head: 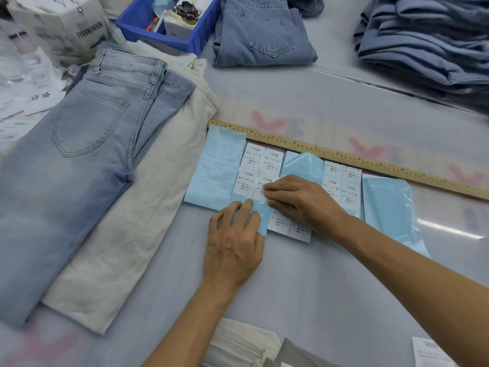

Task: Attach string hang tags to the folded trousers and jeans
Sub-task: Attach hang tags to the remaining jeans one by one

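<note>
While the left hand [232,242] pressed flat on the blue backing sheet [215,170], the right hand [296,200] pinched a white label [266,186], seemingly peeling it for the light jeans [79,154] lying untagged on the tabletop [330,287] nearby.

A pale grey-blue table [304,292] fills the whole view, its surface smooth with faded pink marks, one just beyond the fingers and another towards the near left corner. A seam crosses the tabletop well beyond the fingers, running off to the right. Soft, even light falls from above, and one bright streak [449,229] glints on the surface to the right of the fingers.
</note>
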Tool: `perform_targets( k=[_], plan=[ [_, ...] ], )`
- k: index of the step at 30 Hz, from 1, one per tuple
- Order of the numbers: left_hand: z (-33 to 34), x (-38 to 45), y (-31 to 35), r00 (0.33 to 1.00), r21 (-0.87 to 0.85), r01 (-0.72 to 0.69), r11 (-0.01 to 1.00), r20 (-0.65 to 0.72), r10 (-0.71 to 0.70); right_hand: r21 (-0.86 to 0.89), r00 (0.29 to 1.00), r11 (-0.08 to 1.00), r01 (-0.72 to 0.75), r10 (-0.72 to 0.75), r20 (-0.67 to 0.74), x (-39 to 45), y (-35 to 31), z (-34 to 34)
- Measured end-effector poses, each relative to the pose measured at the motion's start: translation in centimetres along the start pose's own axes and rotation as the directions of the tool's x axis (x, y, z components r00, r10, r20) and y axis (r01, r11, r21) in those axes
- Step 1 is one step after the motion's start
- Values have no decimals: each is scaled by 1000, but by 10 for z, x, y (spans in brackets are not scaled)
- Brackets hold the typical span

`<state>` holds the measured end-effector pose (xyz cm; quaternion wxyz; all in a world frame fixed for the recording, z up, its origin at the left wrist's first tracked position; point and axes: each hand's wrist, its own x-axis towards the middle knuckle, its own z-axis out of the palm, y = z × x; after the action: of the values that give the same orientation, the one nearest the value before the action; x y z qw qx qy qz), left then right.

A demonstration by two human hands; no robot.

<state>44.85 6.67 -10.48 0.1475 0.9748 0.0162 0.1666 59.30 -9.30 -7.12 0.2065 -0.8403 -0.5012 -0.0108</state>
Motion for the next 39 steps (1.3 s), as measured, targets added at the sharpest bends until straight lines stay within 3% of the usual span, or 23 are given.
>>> perform_targets(
  k=[4, 15, 20, 28, 34, 39],
  plan=[
    [0, -1, -1, 1000, 34, -20, 999, 19, 19, -30, 999, 999, 35, -35, -3, 5, 0, -1],
    [-3, -2, -2, 997, 37, -77, 996, 29, 76, -1, 998, 999, -38, 38, -58, 0, -10, 2],
    [-3, -1, -1, 997, 20, -76, 997, 25, 76, -104, 998, 993, 55, -57, -14, 3, -11, -1],
    [-2, -3, 0, 995, 6, -93, 996, -37, 93, -117, 997, 991, 69, -71, -11, 2, -14, -1],
    [-2, -3, 2, 994, -40, -100, 994, -45, 99, -87, 995, 994, 65, -57, 82, 6, -15, -19],
    [0, -1, 2, 993, -67, -107, 992, -60, 103, -192, 990, 977, 95, -73, 120, 14, -21, -20]
  ],
)
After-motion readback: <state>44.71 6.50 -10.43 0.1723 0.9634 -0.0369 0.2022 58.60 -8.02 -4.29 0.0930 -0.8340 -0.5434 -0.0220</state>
